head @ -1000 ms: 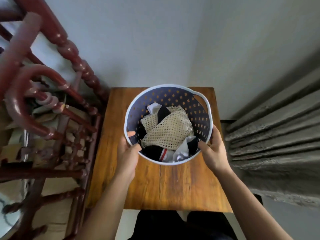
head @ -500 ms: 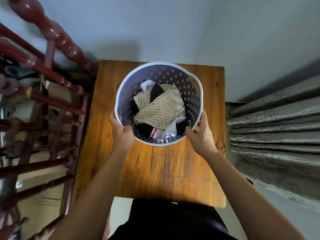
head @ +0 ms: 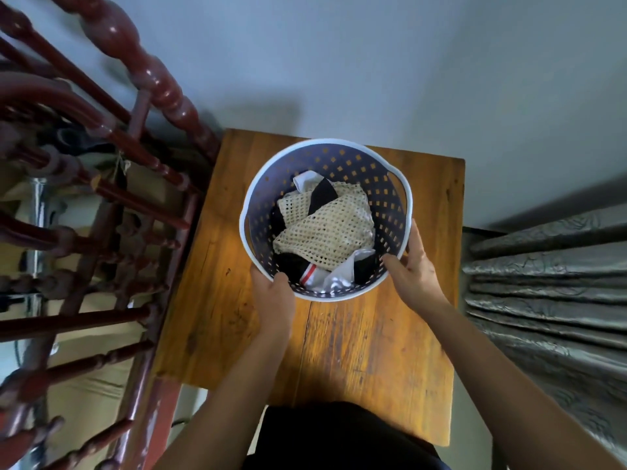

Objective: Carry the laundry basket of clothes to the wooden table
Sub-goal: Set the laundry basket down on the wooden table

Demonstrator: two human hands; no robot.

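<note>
A round blue laundry basket (head: 383,184) with a white rim and small square holes is over the far half of the wooden table (head: 356,351). Clothes lie inside it: a cream mesh garment (head: 325,228) on top of black and white pieces. My left hand (head: 273,293) grips the near-left rim, thumb inside. My right hand (head: 412,269) holds the near-right rim, fingers wrapped along the outside. I cannot tell whether the basket's base touches the tabletop.
Dark red turned-wood furniture (head: 146,79) with rails and spindles stands close against the table's left edge. A grey patterned curtain (head: 549,283) hangs to the right. A pale wall (head: 339,62) is just behind the table. My dark-clothed body is at the table's near edge.
The view has shifted and the table now fills more of the frame. The basket sits a little farther over the table, with both hands still on its near rim.
</note>
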